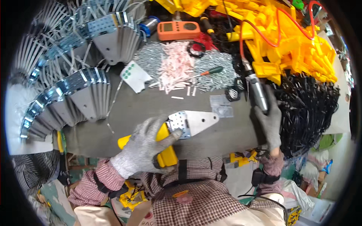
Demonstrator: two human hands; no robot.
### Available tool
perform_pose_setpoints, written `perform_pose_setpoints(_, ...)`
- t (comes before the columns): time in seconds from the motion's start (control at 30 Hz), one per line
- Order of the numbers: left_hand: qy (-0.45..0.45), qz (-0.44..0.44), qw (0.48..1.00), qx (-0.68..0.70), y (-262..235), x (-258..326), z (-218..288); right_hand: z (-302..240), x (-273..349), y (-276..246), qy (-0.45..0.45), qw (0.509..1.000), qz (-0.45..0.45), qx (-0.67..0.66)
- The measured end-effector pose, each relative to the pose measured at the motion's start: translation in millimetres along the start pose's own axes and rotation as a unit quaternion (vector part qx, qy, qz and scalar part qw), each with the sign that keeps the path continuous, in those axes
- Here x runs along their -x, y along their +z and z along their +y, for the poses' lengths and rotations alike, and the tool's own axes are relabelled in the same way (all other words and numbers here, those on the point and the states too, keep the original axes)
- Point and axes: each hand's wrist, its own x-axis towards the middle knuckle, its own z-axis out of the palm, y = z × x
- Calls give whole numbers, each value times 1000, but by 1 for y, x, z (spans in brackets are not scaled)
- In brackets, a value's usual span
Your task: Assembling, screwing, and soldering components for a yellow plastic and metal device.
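My left hand, in a grey glove, is closed around a yellow plastic handle. At the handle's right end sits a grey metal plate that tapers to the right and has two holes. A dotted bluish piece covers the plate's wide end, near my left thumb. My right hand, gloved too, has its thumb and fingers around the lower end of a silver power screwdriver. From the top of that tool a red hose runs upward. My right fingers are partly hidden behind it.
Stacked metal plates stand at the left. Piles of screws and pale small tubes lie at the back, below an orange meter. Yellow plastic parts and black cords heap up at the right.
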Motion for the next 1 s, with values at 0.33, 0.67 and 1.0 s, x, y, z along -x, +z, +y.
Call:
perform_pose_setpoints(0.33,-12,-11,1000,8,-1,3,1,-129,-5,89,48,486,54,-871)
perform_pose_setpoints(0.67,-2,-27,1000,-4,1,-1,-4,-118,-2,125,132,391,44,-910)
perform_pose_setpoints(1.0,0,-19,1000,20,1,-2,-6,-124,-3,123,148,419,45,-895)
